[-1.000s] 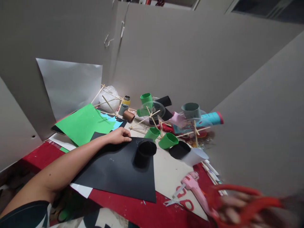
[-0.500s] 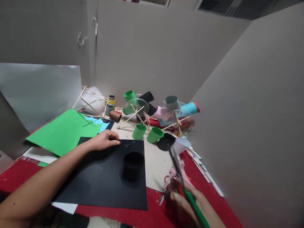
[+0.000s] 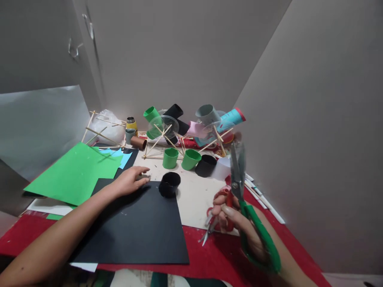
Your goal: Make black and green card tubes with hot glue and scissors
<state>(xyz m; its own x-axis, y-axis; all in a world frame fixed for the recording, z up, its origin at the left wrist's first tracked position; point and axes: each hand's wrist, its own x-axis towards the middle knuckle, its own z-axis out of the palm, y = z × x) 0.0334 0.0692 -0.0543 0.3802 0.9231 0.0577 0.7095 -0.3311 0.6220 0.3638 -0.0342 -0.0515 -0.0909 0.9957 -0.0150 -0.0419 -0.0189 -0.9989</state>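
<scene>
My right hand [image 3: 235, 217] grips scissors [image 3: 238, 179] with a green outer handle and a red part by the fingers. Their blades point up and are blurred. Over the far edge of a black sheet [image 3: 134, 231] is my left hand [image 3: 131, 181], fingers apart with nothing in them. To its right, a short black paper tube [image 3: 169, 184] stands at the sheet's far right corner. Small red-handled scissors [image 3: 208, 229] lie just left of my right hand, partly hidden by it.
Behind stand green paper tubes [image 3: 170, 158], another black tube [image 3: 206, 165] and stick frames [image 3: 163, 135] with clear discs. A green sheet [image 3: 77, 173] lies left. White sticks [image 3: 266, 201] line the right edge of the red tabletop [image 3: 206, 255], beside the wall.
The black tube is now farther back, at the black sheet's corner. My right hand has raised the scissors and turned them more upright. My left fingers have spread from the sheet's edge.
</scene>
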